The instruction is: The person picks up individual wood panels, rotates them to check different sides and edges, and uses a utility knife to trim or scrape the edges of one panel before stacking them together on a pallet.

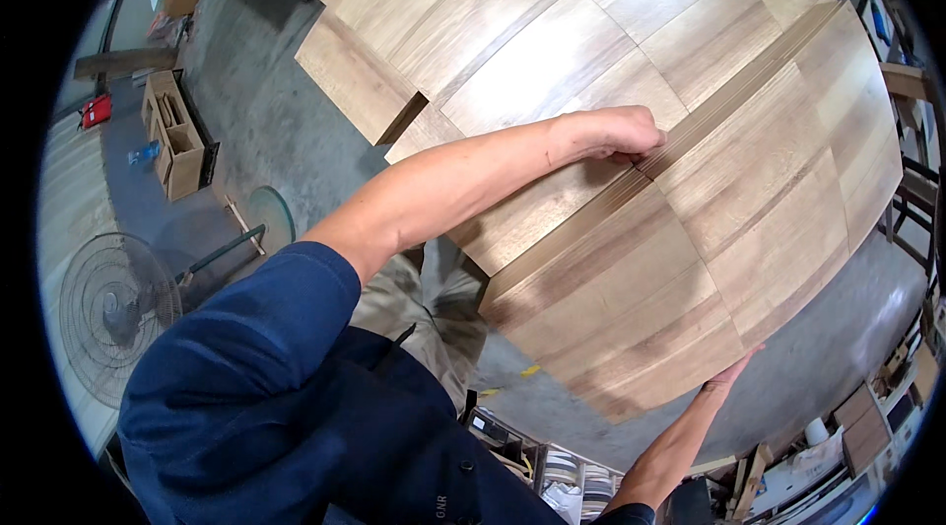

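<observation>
Two neighbouring stacks of light wood-grain panels lie in front of me. The higher stack point(532, 62) is on the far left side, and the lower stack point(769, 180) is on the near right. A stepped edge point(572, 234) of layered boards runs between them. My left hand point(626, 134) reaches over the higher stack, its fingers curled closed at this step, by a seam between panels. What they pinch, if anything, is hidden beneath them. Along the outer near edge of the lower stack rests my right hand point(731, 370), touching the panel's rim. Its fingers are mostly hidden there.
A standing fan point(113, 313) is on the left, beside a round-based stand point(271, 216). Farther back sits an open wooden box point(175, 136) on the floor. Shelving and racks point(912, 180) line the right side. Wood offcuts point(751, 481) and other clutter lie at the lower right.
</observation>
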A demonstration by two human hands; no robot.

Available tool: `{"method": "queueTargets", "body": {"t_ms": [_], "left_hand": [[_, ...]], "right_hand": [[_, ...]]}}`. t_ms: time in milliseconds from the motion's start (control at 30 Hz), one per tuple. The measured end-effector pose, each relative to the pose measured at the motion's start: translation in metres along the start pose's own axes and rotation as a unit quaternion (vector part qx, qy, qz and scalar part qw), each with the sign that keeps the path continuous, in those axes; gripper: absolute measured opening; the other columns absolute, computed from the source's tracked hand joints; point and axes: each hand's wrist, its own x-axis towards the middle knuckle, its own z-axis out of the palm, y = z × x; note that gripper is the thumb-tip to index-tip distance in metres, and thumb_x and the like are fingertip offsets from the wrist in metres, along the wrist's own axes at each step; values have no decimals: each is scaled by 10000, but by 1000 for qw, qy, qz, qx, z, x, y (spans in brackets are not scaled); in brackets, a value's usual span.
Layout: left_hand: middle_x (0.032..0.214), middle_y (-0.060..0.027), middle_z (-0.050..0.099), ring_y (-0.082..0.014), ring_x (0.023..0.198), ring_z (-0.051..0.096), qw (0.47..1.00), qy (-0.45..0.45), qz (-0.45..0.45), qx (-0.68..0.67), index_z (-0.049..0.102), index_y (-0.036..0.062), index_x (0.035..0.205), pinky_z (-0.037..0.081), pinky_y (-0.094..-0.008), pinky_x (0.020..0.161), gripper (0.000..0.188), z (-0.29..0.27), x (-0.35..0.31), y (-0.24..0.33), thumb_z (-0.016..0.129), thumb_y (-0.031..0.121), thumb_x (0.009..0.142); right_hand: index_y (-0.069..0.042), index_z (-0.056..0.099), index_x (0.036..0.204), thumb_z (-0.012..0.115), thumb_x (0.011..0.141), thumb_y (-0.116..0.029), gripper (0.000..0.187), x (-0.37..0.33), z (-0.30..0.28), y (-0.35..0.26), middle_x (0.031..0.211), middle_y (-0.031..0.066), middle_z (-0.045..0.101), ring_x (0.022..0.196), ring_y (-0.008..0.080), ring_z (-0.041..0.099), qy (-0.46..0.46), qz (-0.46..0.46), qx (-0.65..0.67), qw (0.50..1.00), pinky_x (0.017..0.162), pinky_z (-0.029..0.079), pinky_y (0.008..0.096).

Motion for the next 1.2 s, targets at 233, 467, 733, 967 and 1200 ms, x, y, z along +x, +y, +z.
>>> {"method": "queueTargets", "body": {"t_ms": [233, 467, 733, 967, 1200], "left_hand": [[621, -18, 478, -111, 531, 414, 1000, 15, -13, 7, 537, 21, 675, 369, -271, 483, 303, 4, -4, 4, 445, 202, 900], [642, -33, 486, -125, 551, 433, 1000, 16, -14, 20, 550, 9, 718, 400, -285, 515, 307, 4, -6, 6, 437, 214, 916], [641, -48, 497, -125, 542, 436, 999, 27, -14, 27, 536, 2, 699, 405, -289, 513, 321, 6, -5, 8, 430, 209, 920], [723, -68, 549, -136, 599, 495, 998, 9, -54, -42, 579, -31, 794, 444, -294, 569, 317, -8, -11, 8, 439, 223, 922], [766, -86, 575, -149, 671, 539, 999, 9, -15, -36, 582, -34, 809, 461, -297, 602, 314, 3, -16, 9, 434, 218, 923]], "right_hand": [[-117, 177, 1411, 216, 877, -638, 747, -1, 7, 0, 1410, 128, 293, 1242, 301, 366, 14, -14, -25, 999, 1009, 367, 433], [-121, 170, 1414, 229, 879, -632, 742, 0, 3, 0, 1421, 125, 272, 1257, 297, 344, 6, -1, -21, 1000, 1016, 354, 429], [-125, 163, 1416, 243, 882, -625, 736, -3, 1, 1, 1433, 122, 248, 1274, 292, 319, 0, 16, -19, 1000, 1025, 340, 425], [-128, 162, 1417, 264, 885, -616, 730, -3, -5, 1, 1440, 119, 235, 1283, 290, 307, -5, 31, -1, 999, 1027, 335, 421], [-123, 180, 1412, 300, 876, -618, 740, 0, -20, 2, 1429, 126, 256, 1272, 299, 326, 16, 37, 27, 999, 1010, 359, 422]]}}
